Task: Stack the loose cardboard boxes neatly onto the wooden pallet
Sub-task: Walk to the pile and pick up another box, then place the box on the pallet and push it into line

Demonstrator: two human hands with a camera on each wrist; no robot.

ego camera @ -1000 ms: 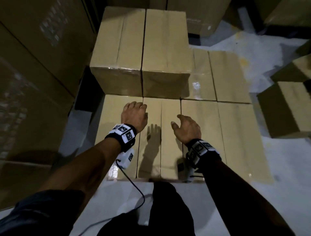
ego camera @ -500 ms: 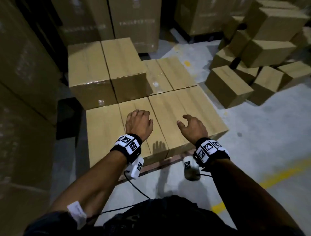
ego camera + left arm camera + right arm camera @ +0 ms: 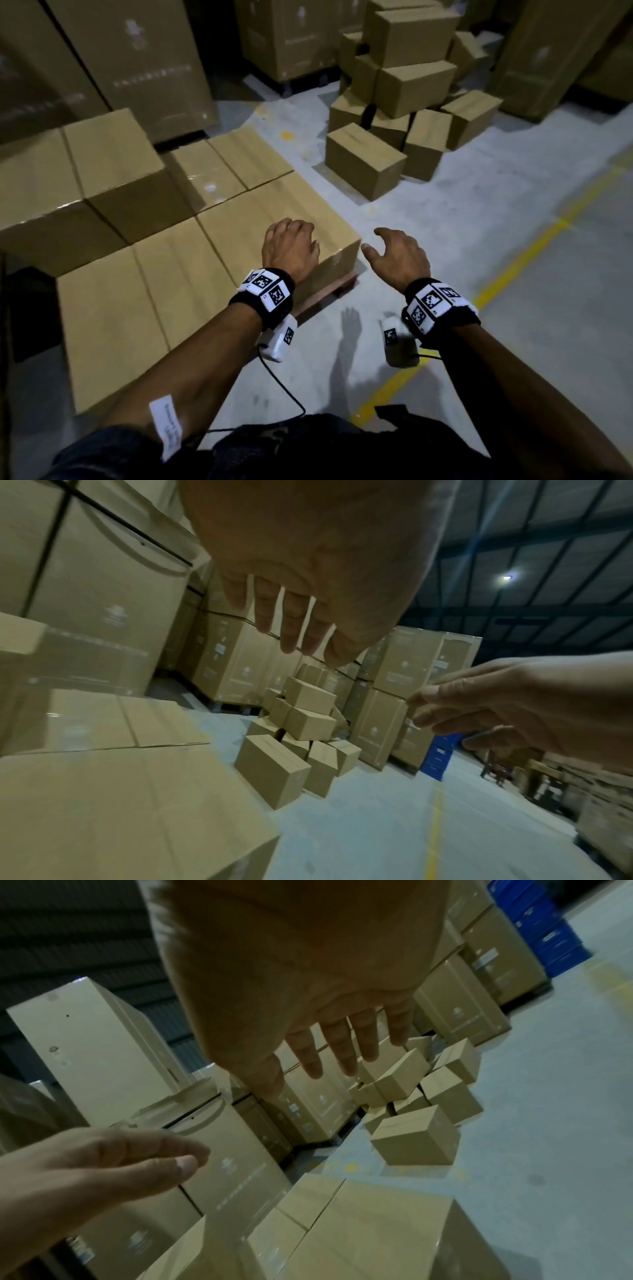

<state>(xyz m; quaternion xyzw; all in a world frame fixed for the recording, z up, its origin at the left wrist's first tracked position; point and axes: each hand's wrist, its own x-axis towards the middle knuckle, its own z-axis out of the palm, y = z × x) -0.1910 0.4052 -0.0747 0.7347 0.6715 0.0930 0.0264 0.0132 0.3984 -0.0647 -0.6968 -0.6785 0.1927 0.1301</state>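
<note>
Right now both your hands are empty: the left hand [image 3: 291, 248] hangs over the near corner of the stack [image 3: 191, 274] with its fingers loosely curled and clear of the cardboard, and the right hand [image 3: 399, 258] is out over bare floor [image 3: 513, 308], fingers slack and spread, holding nothing

Just below your left wrist the pallet [image 3: 329, 294] shows only as a thin wooden edge under the corner box, so you cannot tell how much deck is left on that side; set a box there by guess and it may overhang and tip off

On the pallet, the first layer looks filled where you can see it, and two boxes of a second layer [image 3: 85, 181] stand at the back left. Start the next one off their edges and the tier will likely lean as it grows

Between you and the loose boxes runs a yellow line [image 3: 534, 250] on smooth floor, with a cable [image 3: 284, 390] hanging from your left wrist; my worry is that it snags a box corner as you lift

Further out, the nearest loose box [image 3: 364, 161] stands alone and should be safe to take. Behind it the pile [image 3: 414, 75] is jumbled, several boxes tilted and leaning on each other; pull a low one and the upper ones will probably slide down
</note>
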